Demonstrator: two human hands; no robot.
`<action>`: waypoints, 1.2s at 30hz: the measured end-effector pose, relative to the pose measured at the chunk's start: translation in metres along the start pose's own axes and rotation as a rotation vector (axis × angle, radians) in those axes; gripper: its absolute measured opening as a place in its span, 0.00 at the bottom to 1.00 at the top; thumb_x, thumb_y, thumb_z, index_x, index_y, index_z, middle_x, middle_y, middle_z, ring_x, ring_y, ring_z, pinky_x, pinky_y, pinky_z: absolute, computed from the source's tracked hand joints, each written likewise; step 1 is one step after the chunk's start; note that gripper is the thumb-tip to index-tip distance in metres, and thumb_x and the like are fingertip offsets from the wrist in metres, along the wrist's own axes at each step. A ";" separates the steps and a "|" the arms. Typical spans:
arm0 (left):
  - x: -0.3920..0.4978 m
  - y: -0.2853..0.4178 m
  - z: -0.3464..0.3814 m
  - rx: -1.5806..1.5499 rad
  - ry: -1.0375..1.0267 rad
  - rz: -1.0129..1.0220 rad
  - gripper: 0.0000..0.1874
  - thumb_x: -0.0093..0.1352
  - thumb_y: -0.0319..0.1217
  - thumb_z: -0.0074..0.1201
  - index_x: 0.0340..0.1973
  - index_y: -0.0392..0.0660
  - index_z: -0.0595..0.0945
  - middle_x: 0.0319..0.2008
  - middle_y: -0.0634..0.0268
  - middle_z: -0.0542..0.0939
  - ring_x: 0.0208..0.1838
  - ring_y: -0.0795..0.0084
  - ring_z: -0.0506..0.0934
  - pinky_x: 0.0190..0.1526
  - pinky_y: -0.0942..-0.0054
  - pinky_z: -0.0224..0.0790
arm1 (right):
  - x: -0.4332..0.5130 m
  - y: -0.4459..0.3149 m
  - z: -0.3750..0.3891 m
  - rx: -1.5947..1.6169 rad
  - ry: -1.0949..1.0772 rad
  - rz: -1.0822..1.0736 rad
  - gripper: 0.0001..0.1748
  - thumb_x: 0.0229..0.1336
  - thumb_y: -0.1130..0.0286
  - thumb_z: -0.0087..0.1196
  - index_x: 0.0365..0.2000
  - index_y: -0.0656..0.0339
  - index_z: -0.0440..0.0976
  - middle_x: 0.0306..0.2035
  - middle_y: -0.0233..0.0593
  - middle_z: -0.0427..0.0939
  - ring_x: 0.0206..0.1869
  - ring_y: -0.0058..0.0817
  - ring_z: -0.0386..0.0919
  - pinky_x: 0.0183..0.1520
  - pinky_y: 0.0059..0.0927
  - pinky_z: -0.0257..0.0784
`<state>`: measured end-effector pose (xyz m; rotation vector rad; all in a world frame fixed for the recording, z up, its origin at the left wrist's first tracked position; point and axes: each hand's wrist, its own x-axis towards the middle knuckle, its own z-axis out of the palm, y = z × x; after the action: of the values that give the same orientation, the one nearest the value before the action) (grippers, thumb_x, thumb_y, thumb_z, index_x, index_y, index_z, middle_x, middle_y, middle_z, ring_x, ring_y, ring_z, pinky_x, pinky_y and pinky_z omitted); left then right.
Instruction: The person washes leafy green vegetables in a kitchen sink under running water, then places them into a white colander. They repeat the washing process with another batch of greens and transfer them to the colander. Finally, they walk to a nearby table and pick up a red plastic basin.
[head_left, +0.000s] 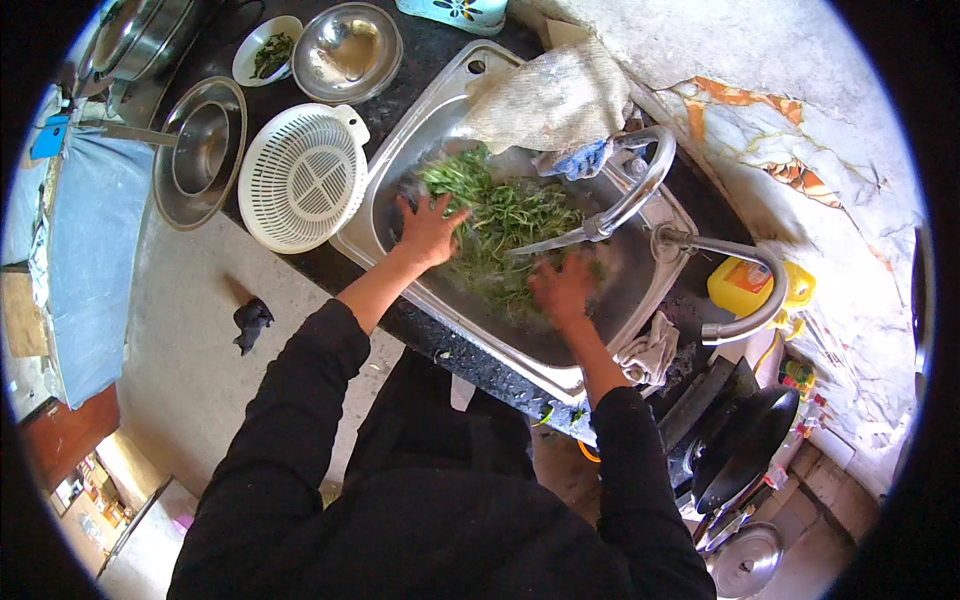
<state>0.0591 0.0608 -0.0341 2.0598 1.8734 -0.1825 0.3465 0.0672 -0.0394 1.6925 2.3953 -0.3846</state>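
A steel sink (360, 236) lies before me with a heap of leafy greens (525, 210) in water. Water runs from the chrome faucet (660, 161) onto the greens. At the heap's left edge, my left hand (431, 232) has its fingers spread and touches the leaves. My right hand (566, 289) is low in the sink at the right side of the greens, blurred, its fingers apart and partly hidden by water. Neither hand plainly grips anything. Over the sink's far end hangs a pale woven cloth (551, 97), with a blue-and-white rag (577, 159) below it.
Left of the sink stand a white plastic colander (304, 180), a steel pan (201, 150), a steel bowl (346, 52) and a white bowl (268, 52) with greens. To the right are a second curved faucet (750, 259), a yellow jug (750, 285), a crumpled rag (654, 351) and a black wok (746, 446).
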 end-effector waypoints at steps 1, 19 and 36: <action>-0.003 0.012 -0.008 -0.012 -0.015 0.032 0.23 0.65 0.39 0.59 0.57 0.66 0.79 0.62 0.70 0.73 0.70 0.45 0.60 0.64 0.26 0.53 | -0.012 -0.001 0.001 0.058 -0.145 -0.184 0.18 0.58 0.53 0.58 0.49 0.41 0.80 0.63 0.45 0.64 0.68 0.50 0.58 0.59 0.61 0.64; 0.034 0.012 0.015 -0.066 0.159 -0.128 0.21 0.70 0.50 0.51 0.57 0.65 0.78 0.62 0.72 0.72 0.71 0.50 0.60 0.62 0.25 0.52 | 0.053 -0.016 -0.002 0.049 -0.009 -0.157 0.24 0.61 0.43 0.51 0.56 0.32 0.75 0.67 0.36 0.66 0.71 0.54 0.56 0.65 0.76 0.47; 0.029 -0.015 -0.007 0.041 -0.092 0.274 0.15 0.68 0.48 0.55 0.47 0.61 0.83 0.59 0.71 0.75 0.75 0.50 0.54 0.66 0.24 0.38 | 0.032 0.001 0.001 -0.040 -0.143 -0.304 0.22 0.60 0.49 0.53 0.53 0.40 0.76 0.60 0.37 0.72 0.65 0.50 0.64 0.62 0.76 0.52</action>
<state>0.0470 0.0913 -0.0398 2.2677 1.5267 -0.2425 0.3367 0.0960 -0.0498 1.2384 2.5349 -0.4798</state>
